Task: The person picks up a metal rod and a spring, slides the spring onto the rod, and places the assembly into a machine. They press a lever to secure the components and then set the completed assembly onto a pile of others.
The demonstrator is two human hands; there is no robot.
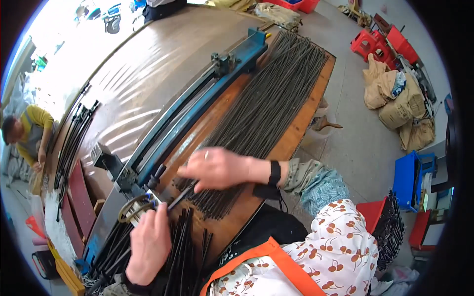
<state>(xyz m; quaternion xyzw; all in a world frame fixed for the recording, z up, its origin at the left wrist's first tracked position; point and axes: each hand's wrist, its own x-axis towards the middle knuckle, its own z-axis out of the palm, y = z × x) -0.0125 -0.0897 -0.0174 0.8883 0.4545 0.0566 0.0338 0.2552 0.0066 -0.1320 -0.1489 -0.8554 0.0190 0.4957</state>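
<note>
My right hand (215, 168), with a ring and a black wristband, is closed on a thin dark rod (179, 198) that slants down from its fingers. The rod's lower end meets the closed fingertips of my left hand (149, 242). Just beyond my left hand is the near end of a long blue metal rail (190, 116), with a clamp-like metal fitting (127, 178) and a brass-coloured ring (131, 209). Under and beyond my right hand, a wide bundle of dark thin rods (266, 98) covers the wooden board (296, 129). Black tubes (181, 246) lie beside my left hand.
A sliding block (224, 64) sits farther along the rail. Across the table, a person in yellow sleeves (37, 126) works near another group of black rods (74, 140). On the right floor stand red stools (373, 47), brown sacks (402, 106) and a blue crate (409, 181).
</note>
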